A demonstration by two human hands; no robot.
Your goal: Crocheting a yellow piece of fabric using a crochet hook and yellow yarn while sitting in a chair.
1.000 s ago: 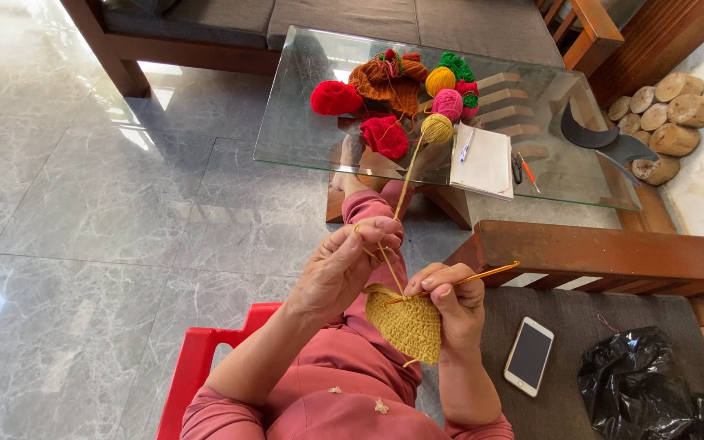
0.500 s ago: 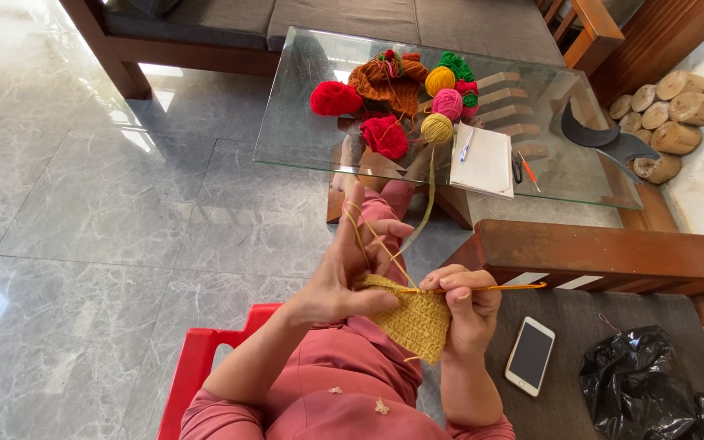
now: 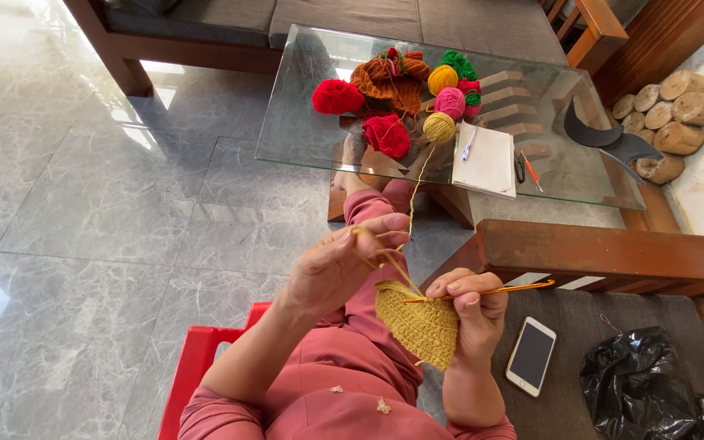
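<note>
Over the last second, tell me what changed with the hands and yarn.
The left hand dropped from its raised position toward the mustard crocheted piece, the strand still over its fingers. The right hand keeps the hook and piece. Yarn balls and phone stayed put.

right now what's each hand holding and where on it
The right hand grips an orange crochet hook near its working end and pinches the top edge of the mustard crochet piece. The left hand holds the mustard yarn strand across its fingers.
</note>
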